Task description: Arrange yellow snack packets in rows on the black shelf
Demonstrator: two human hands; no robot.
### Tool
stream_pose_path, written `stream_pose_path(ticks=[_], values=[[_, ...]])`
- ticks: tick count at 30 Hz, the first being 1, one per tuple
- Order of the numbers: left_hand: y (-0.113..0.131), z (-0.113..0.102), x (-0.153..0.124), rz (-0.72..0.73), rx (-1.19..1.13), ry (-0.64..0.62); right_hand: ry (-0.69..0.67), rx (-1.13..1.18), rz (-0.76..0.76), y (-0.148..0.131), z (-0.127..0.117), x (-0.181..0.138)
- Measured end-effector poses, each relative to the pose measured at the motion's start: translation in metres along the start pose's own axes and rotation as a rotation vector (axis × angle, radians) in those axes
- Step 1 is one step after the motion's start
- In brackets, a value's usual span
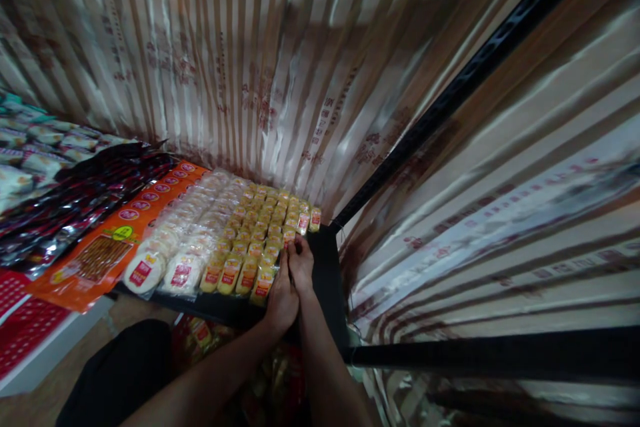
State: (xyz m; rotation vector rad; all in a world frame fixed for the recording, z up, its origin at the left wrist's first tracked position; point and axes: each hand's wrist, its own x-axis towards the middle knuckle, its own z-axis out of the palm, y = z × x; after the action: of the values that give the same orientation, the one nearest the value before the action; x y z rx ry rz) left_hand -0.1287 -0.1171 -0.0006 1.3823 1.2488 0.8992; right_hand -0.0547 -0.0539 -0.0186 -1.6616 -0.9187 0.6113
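My left hand (283, 297) and my right hand (302, 265) are close together at the right end of the rows of snacks. Fingers of both hands are closed around a small yellow snack packet (289, 236) with a red label, mostly hidden behind them. Just left of my hands, rows of similar yellow snack packets (249, 273) lie on a black shelf (327, 273). Beside those are rows of round white rice crackers (181, 273) in clear wrappers with red labels.
Farther left lie an orange snack bag (107, 250), dark shiny packets (85, 193) and white packets (40, 163). More yellow packets (201, 331) are below the shelf. A black post (425, 130) slants up at the right. Printed sheeting (280, 67) hangs behind.
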Motion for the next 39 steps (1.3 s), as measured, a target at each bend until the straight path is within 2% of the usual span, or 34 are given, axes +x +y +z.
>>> stream_pose_path(ticks=[5,16,22,28,33,39], values=[[-0.005,-0.002,0.002,0.037,-0.043,-0.028,0.040,-0.093,-0.019,-0.008,0.001,-0.006],[-0.013,-0.002,-0.007,0.087,-0.027,-0.050,0.042,0.057,0.026,0.005,0.004,-0.012],[-0.020,-0.007,-0.008,0.119,0.031,-0.059,0.140,0.054,0.060,0.005,-0.010,-0.030],[-0.013,-0.014,0.007,0.027,0.056,-0.015,0.178,0.060,0.076,0.018,-0.033,-0.060],[-0.011,-0.013,0.000,-0.024,-0.020,-0.118,0.155,0.128,0.084,0.022,-0.043,-0.086],[-0.006,-0.010,-0.001,-0.103,-0.134,-0.228,0.199,0.210,0.094,0.013,-0.049,-0.109]])
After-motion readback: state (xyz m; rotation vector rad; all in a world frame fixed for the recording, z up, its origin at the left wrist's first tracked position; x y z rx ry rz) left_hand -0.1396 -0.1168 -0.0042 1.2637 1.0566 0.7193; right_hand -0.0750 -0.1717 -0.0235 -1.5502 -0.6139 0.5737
